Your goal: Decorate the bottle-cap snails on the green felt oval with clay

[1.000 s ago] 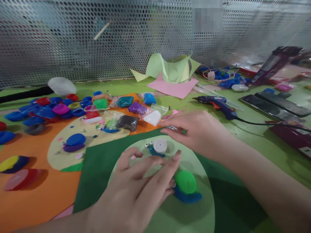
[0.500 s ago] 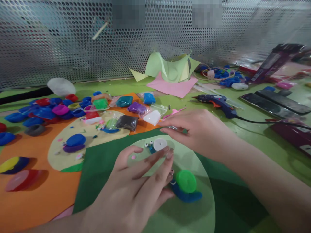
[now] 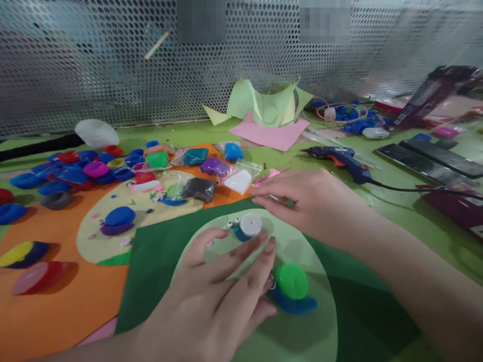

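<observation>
Left hand, fingers spread flat, steadied the light, soft clay snail; best gripped by its stiff white cap.

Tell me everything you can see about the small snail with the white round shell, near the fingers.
The white-shell snail has a flat white disc, apparently a bottle cap, standing on a blue clay-like body with two googly eyes at its left end. It sits upright on the pale green paper circle. The left hand lies flat just below it, fingertips close to the shell; whether they touch is unclear. The right hand is just behind it.
</observation>
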`<state>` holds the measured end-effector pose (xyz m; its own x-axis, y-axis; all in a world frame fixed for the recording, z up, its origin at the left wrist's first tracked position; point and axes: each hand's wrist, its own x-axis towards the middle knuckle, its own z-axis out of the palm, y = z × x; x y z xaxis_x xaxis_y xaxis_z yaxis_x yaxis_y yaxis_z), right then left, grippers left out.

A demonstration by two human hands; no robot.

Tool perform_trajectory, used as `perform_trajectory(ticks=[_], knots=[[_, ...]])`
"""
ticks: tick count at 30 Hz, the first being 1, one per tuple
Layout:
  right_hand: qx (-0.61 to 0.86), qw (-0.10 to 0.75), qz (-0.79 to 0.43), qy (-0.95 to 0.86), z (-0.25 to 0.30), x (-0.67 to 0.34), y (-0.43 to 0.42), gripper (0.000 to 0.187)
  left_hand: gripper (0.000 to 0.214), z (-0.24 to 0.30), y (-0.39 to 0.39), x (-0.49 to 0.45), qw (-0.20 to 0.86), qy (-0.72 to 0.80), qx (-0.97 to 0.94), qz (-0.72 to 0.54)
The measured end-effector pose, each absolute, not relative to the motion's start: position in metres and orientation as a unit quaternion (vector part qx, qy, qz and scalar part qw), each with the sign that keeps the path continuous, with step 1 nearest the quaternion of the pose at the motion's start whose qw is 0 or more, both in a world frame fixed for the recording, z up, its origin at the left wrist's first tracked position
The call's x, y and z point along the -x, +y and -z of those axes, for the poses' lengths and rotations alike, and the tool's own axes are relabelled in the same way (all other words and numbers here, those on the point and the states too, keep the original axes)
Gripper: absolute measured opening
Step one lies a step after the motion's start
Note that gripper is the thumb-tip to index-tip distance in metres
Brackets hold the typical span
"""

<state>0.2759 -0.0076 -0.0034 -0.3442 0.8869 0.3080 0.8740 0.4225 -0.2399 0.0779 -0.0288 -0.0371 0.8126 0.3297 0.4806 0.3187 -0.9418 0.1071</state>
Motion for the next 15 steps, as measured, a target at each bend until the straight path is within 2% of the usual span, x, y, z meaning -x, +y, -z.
perform_trajectory(ticks=[5,9,15], knots=[[0.54,0.194,-0.016,-0.819,0.0029,-0.2759,-0.008,0.022,0.033,0.0376,-0.0288,-0.0785,0.014,0.169,-0.954,-0.249],[0.542,0.186,-0.017,-0.82,0.0017,-0.2759,-0.0092,0.022,0.042,0.0356,-0.0301,-0.0769,0.015,0.166,-0.953,-0.255],[0.506,0.176,-0.082,-0.84,-0.0024,-0.2773,-0.0118,0.02,0.044,0.0332,-0.0375,-0.0734,-0.012,0.171,-0.952,-0.255]])
